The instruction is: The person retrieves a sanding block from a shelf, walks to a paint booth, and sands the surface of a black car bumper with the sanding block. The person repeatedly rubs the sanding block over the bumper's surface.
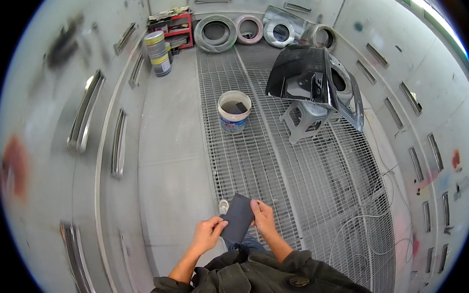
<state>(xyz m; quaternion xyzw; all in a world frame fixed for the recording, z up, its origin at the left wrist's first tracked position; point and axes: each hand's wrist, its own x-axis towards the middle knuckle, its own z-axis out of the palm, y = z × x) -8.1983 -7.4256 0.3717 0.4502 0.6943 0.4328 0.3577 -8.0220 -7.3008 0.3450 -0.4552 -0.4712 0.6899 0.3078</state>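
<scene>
A dark grey rectangular sheet, which looks like sandpaper (238, 218), is stretched between my two hands in front of my body. My left hand (209, 233) pinches its left edge between thumb and fingers. On the opposite edge, my right hand (263, 216) grips it with the thumb on top, the fingers mostly hidden behind. Farther ahead on the floor grating stands a white bucket (234, 126) with liquid and a dark block (241, 107) inside. Neither hand touches the bucket.
To the right, a black car body panel (299, 73) rests on a grey plastic stool (302, 123). Several wrapped tyres (215, 35) line the back wall beside a red shelf (189, 30) and stacked cans (158, 53). A thin cable (360, 217) loops over the right floor grating.
</scene>
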